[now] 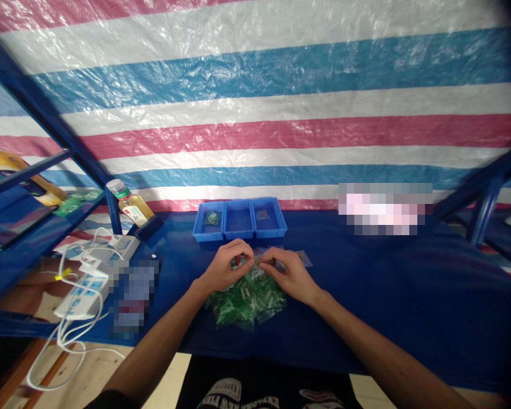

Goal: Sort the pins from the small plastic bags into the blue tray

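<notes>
My left hand (230,264) and my right hand (290,274) meet above a heap of small clear plastic bags with green pieces inside (247,301). Thumb and forefinger are pinched together on each hand, the fingertips nearly touching. Whatever they hold between them is too small and too covered to make out. Beyond my right hand lies a flat clear bag (305,258) at the edge of the heap. Just past my hands stand three joined blue trays. A bagged green piece lies in the left tray (208,234), and a small bag lies in the right tray (271,232).
At the left are a white power strip (79,295) with tangled cables and a bottle of yellow liquid (132,204). Blue frame posts (485,210) flank the blue table (387,295). A striped plastic sheet (281,102) hangs behind. Two patches are blurred out.
</notes>
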The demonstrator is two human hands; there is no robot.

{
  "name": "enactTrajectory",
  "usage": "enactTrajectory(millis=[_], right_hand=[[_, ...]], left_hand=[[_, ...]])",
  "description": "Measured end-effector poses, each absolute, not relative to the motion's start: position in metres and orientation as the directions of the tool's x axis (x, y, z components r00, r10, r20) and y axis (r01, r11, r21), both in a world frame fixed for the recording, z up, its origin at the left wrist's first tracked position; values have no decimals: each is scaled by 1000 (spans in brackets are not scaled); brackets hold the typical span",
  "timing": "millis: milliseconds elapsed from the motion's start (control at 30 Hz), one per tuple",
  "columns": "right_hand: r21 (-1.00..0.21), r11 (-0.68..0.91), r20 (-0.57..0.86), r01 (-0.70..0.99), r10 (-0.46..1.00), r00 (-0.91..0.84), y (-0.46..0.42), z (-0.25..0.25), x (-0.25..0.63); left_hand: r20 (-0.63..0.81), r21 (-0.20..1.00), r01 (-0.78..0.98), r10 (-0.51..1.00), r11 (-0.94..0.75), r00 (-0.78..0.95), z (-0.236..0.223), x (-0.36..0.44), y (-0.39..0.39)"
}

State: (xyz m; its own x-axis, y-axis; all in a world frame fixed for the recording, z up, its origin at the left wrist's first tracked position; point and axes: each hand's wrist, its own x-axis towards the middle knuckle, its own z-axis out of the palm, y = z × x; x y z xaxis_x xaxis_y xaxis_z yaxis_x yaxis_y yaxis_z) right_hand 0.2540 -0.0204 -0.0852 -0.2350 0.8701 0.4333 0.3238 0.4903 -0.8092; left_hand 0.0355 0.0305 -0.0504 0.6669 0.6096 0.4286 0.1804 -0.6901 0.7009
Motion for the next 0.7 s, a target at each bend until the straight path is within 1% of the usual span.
enactTrajectory(millis=[200, 367, 700], right_hand=[[-827, 493, 436, 271, 866, -245, -19, -88, 255], [-829, 478, 419, 290, 874, -246, -21, -85, 253], [-818, 518, 479, 250, 854, -202, -20, -88, 257]], left_hand=[[420, 686, 196, 601, -701, 680, -54, 36, 31], [416, 689, 209, 614, -694, 671, -55, 35, 32], [382, 669, 239, 601, -704, 702, -53, 36, 31]])
